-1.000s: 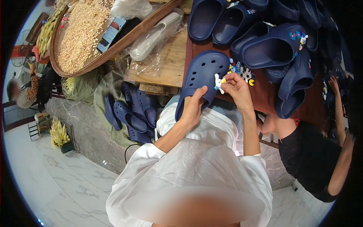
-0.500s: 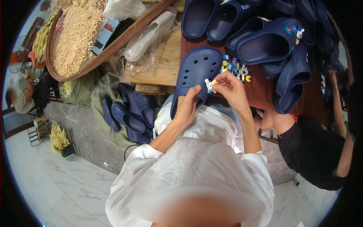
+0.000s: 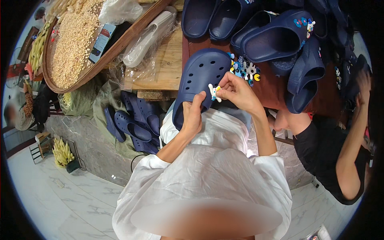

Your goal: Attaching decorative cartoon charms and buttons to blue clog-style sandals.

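My left hand (image 3: 193, 114) is closed on a navy clog (image 3: 204, 72), thumb on the outside near the opening and fingers tucked inside. The clog's upper has several round holes and no charm on it. In a pinch of thumb and fingertips, my right hand (image 3: 237, 93) holds a small white figure charm (image 3: 214, 92) with yellow and blue details, close beside the clog's right edge. A pile of colourful shoe charms (image 3: 246, 71) lies on the red-brown tabletop (image 3: 264, 90) just beyond.
Navy clogs (image 3: 272, 40) are heaped at the far right, one with charms. A wooden tray (image 3: 120, 42) of pale kernels, with a phone (image 3: 102, 42), stands far left. More clogs (image 3: 134, 124) rest on green sacking. A co-worker's arm (image 3: 354, 136) moves at right.
The white charm has turned in my right fingers and stays close to the clog. The whole view has shifted slightly. At right, the co-worker's arm has moved and bent.
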